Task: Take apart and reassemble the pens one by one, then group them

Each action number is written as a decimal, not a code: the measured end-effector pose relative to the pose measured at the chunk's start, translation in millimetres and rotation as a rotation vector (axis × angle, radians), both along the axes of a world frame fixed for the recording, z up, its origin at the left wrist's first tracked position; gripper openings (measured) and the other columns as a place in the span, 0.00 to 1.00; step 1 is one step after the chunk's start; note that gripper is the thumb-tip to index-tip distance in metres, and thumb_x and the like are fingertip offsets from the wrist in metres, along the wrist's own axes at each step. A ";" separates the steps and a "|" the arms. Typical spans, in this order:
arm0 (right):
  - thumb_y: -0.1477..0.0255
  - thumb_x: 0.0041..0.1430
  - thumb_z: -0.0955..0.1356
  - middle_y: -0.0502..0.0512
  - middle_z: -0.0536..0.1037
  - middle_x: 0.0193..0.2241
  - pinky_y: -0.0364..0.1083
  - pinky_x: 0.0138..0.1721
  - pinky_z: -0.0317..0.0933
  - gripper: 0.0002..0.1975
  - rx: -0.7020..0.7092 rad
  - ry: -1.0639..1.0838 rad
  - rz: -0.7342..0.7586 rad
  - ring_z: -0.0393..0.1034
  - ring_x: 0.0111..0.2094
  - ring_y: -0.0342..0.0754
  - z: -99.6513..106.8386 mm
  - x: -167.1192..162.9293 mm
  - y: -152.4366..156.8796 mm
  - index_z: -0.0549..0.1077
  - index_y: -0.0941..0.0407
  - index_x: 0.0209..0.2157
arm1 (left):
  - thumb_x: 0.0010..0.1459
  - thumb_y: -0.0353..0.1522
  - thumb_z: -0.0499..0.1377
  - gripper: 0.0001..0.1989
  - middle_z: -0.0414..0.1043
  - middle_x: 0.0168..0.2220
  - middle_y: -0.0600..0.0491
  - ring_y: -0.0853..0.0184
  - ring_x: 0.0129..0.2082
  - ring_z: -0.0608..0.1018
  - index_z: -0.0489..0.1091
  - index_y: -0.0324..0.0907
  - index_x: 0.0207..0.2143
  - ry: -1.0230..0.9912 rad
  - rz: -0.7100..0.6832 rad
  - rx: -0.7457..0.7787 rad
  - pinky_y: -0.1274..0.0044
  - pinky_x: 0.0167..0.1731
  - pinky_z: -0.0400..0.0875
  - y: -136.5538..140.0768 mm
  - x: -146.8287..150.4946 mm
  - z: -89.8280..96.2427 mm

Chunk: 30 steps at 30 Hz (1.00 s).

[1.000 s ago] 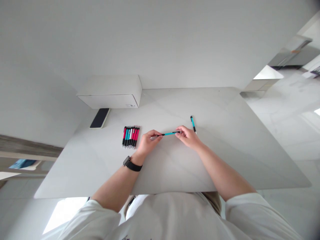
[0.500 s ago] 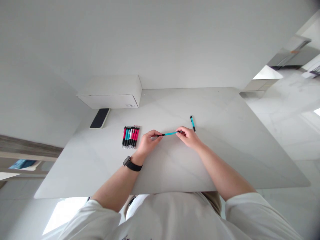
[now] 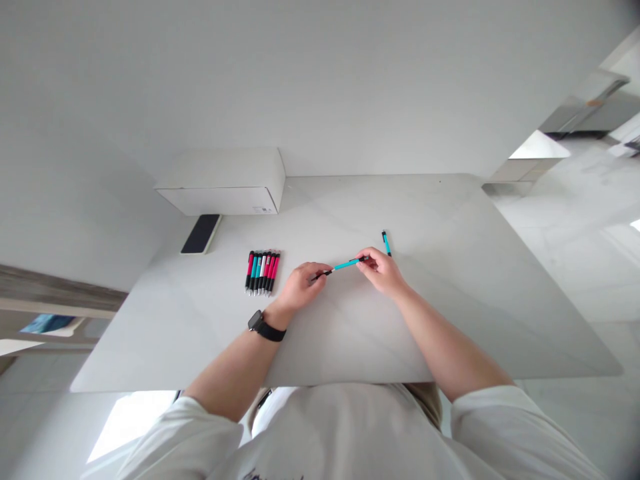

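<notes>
Between my two hands is a teal and black pen (image 3: 346, 265), held over the middle of the table. My left hand (image 3: 303, 283) is closed on its black grip end, and a black watch sits on that wrist. The fingers of my right hand (image 3: 380, 270) pinch the teal barrel near its black clip end. A light spot shows where the black grip meets the teal barrel; whether the two parts are separated I cannot tell. Just beyond my right hand lies another teal pen (image 3: 387, 243), its lower end hidden. Left of my left hand, several red, teal and white pens (image 3: 263, 272) lie side by side.
A long white box (image 3: 220, 200) stands against the wall at the back left of the white table (image 3: 450, 320). In front of it lies a dark-screened phone (image 3: 201, 234). The table's right edge slopes toward the tiled floor.
My right hand has shifted slightly up and right, and its end of the pen is raised. More of the barrel and the clip shows. The row of pens is unchanged.
</notes>
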State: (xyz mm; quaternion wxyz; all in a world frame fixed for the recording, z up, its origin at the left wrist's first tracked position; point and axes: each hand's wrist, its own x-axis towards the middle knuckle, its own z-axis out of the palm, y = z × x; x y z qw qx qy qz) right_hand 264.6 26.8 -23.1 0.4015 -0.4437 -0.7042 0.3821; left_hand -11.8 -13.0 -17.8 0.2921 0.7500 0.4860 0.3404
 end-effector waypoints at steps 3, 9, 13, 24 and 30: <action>0.62 0.66 0.70 0.54 0.81 0.41 0.48 0.40 0.71 0.09 0.020 -0.020 0.004 0.77 0.39 0.50 2.5 -2.6 -2.1 0.77 0.50 0.45 | 0.66 0.38 0.60 0.12 0.80 0.41 0.50 0.62 0.40 0.80 0.79 0.47 0.49 0.052 -0.005 0.021 0.70 0.46 0.73 0.5 2.3 2.0; 0.61 0.65 0.70 0.54 0.82 0.41 0.48 0.40 0.71 0.11 -0.019 -0.044 0.022 0.77 0.38 0.50 5.7 -4.6 -5.5 0.78 0.50 0.45 | 0.65 0.37 0.62 0.07 0.80 0.36 0.53 0.64 0.37 0.79 0.79 0.46 0.40 0.087 0.022 0.040 0.71 0.45 0.72 2.1 4.6 1.4; 0.58 0.65 0.69 0.54 0.80 0.36 0.47 0.36 0.71 0.15 -0.118 -0.009 0.036 0.76 0.35 0.49 4.8 -2.9 -4.3 0.77 0.50 0.47 | 0.64 0.34 0.61 0.05 0.80 0.35 0.53 0.63 0.37 0.79 0.78 0.46 0.38 0.096 0.050 0.046 0.72 0.44 0.71 3.2 2.7 -0.5; 0.61 0.64 0.67 0.51 0.78 0.31 0.46 0.34 0.66 0.12 -0.055 -0.146 -0.297 0.71 0.30 0.48 9.7 24.8 12.0 0.77 0.50 0.45 | 0.65 0.37 0.61 0.08 0.80 0.35 0.53 0.64 0.37 0.80 0.78 0.46 0.38 0.037 0.250 -0.017 0.74 0.40 0.72 6.1 -3.4 2.0; 0.68 0.61 0.67 0.53 0.81 0.34 0.47 0.38 0.66 0.10 0.085 -0.313 -0.297 0.73 0.31 0.48 7.5 23.2 12.2 0.77 0.51 0.42 | 0.65 0.38 0.60 0.09 0.81 0.35 0.52 0.64 0.38 0.81 0.78 0.45 0.39 0.020 0.241 -0.045 0.74 0.40 0.73 5.1 -2.6 3.9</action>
